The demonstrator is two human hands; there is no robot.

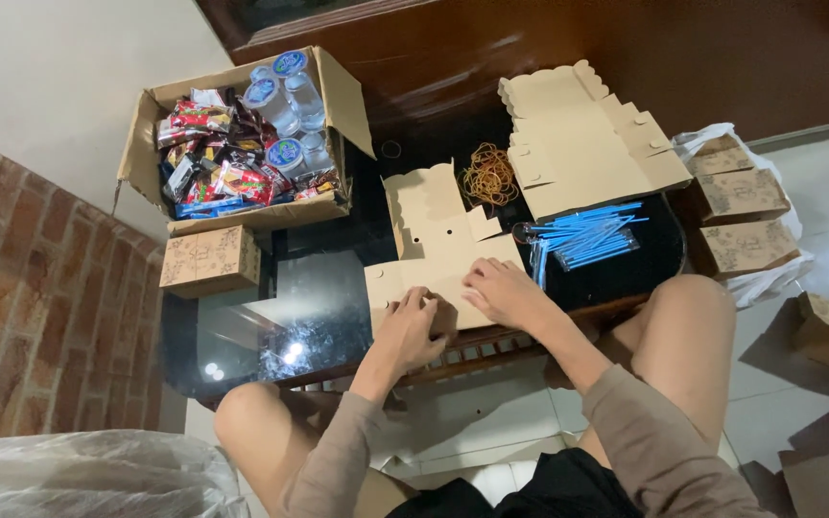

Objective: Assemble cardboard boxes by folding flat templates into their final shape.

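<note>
Seen from above, the left hand (413, 326) and right hand (503, 293) press, fingers spread flat, on a flat unfolded cardboard box (434, 245) at the near edge of a dark glass table (271, 317). Beyond lie blue straws (589, 235), rubber bands (488, 176) and a snack carton (242, 134).

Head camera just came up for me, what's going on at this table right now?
A person sits at a dark glass table with both hands on a flat cardboard box blank. The left hand presses its near edge, and the right hand lies flat on it beside that. More flat blanks lie behind, next to rubber bands and blue straws. An open carton holds snacks and water cups; a folded box sits in front of it.
</note>
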